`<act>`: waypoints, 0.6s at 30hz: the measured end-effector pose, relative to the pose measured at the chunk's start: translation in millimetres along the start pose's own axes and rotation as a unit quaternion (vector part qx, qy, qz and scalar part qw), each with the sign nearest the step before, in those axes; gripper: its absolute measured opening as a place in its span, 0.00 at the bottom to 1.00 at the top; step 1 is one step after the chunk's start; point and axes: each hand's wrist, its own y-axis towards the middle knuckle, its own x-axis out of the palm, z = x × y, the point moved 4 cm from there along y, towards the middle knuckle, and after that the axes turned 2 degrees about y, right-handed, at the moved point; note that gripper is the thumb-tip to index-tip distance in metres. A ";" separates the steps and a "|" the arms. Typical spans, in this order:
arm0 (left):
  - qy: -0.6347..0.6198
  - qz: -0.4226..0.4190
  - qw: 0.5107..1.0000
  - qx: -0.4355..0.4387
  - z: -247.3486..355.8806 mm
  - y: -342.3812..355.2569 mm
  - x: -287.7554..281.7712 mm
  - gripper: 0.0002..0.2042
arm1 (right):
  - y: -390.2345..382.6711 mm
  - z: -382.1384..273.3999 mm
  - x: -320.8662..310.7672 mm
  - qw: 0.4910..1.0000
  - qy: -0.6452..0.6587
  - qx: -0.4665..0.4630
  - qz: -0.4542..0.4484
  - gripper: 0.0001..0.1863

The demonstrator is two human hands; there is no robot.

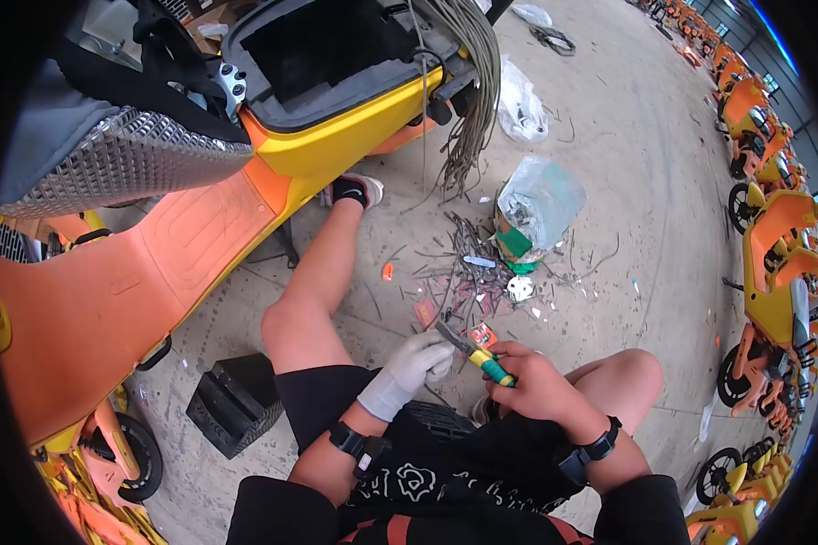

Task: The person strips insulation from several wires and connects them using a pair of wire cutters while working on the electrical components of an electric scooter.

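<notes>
My right hand (529, 380), bare, is wrapped around a knife (483, 360) with a yellow-and-green handle. Its dark blade points up and to the left, close to the fingertips of my left hand. A white glove covers my left hand (411, 371), whose fingers are curled together; whatever they pinch is too small or hidden to make out. Both hands are above my lap. On the floor just beyond them lies a heap of dark, thin strips (468, 250), with an orange-and-white label (483, 335) near the blade.
A yellow-and-orange vehicle body (345, 136) fills the left, with a bundle of grey cables (477, 118) hanging from it. Beyond the strips stands a plastic-lined box (541, 213). A black box-shaped part (234, 406) sits beside my left leg. Rows of similar vehicles (777, 236) line the right.
</notes>
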 end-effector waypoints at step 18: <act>-0.048 -0.037 0.998 -0.028 12.9 -18.9 20.2 0.11 | -4.3 5.4 -2.5 0.946 0.279 0.108 -0.122 0.08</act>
